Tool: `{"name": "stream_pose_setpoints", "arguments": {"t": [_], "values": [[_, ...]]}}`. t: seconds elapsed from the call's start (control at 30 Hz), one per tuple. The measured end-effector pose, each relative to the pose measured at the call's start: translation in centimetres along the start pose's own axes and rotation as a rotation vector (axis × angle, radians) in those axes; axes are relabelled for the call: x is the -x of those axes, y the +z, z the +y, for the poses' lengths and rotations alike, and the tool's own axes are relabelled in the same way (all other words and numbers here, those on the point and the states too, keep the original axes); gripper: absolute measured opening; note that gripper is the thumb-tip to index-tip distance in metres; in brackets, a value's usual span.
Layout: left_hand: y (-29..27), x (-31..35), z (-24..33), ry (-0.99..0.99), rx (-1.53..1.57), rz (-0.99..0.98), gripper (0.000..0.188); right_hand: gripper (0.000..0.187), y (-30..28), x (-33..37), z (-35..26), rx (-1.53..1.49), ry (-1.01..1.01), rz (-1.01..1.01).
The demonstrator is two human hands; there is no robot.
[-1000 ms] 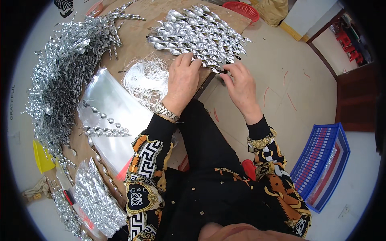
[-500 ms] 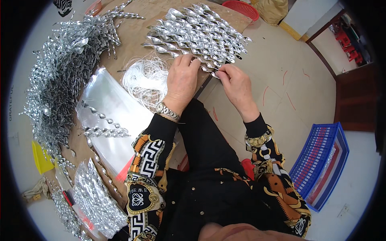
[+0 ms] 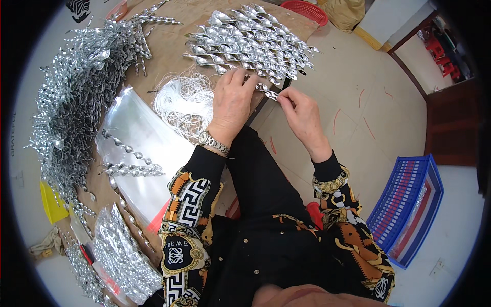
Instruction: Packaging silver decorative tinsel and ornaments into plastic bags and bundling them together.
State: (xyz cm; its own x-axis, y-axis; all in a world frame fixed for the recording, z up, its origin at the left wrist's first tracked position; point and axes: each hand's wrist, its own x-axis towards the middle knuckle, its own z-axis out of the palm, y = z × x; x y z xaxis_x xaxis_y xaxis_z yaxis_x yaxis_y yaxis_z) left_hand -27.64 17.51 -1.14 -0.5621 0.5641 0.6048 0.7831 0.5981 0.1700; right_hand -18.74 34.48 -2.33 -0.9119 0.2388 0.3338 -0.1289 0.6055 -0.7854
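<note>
A twisted silver foil strip (image 3: pixel 267 91) stretches between my two hands at the table's near right corner. The closed fingers of my left hand (image 3: pixel 232 100) grip its left part and hide that end. My right hand (image 3: pixel 302 113) pinches the other end between thumb and fingertips, just past the table edge. Right beyond my fingers lies a flat batch of silver twisted strips (image 3: pixel 250 43), arranged side by side in slanting rows. Beside my left hand is a loose tangle of white string (image 3: pixel 183 105).
A large heap of silver twists (image 3: pixel 76 102) covers the table's left side. Clear plastic bags (image 3: pixel 148 148) lie nearer me with a few twists on top. A filled bag of twists (image 3: pixel 123 253) is at lower left. Blue baskets (image 3: pixel 401 204) stand on the right.
My right hand has shifted slightly toward me. More of the strip between my hands now shows, a little apart from the batch behind. My left hand stays nearly in place.
</note>
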Motion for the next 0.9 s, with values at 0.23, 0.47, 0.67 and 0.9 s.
{"name": "stream_pose_setpoints", "arguments": {"t": [0.23,0.47,0.67,0.9], "values": [[0.4,0.0,-0.2,0.046,-0.039,0.042,0.019,0.017,0.5,-0.5,1.1,-0.049,0.042,0.113],[0.0,-0.1,0.1,0.019,0.016,0.021,0.022,0.021,1.5,-1.7,1.5,-0.032,0.012,0.108],[0.3,0.1,0.0,0.003,0.038,0.043,0.025,0.02,2.4,-2.2,1.8,0.014,-0.033,0.123],[0.4,0.2,-0.2,0.0,0.043,0.033,0.025,0.017,2.8,-3.0,1.7,-0.015,-0.034,0.122]]}}
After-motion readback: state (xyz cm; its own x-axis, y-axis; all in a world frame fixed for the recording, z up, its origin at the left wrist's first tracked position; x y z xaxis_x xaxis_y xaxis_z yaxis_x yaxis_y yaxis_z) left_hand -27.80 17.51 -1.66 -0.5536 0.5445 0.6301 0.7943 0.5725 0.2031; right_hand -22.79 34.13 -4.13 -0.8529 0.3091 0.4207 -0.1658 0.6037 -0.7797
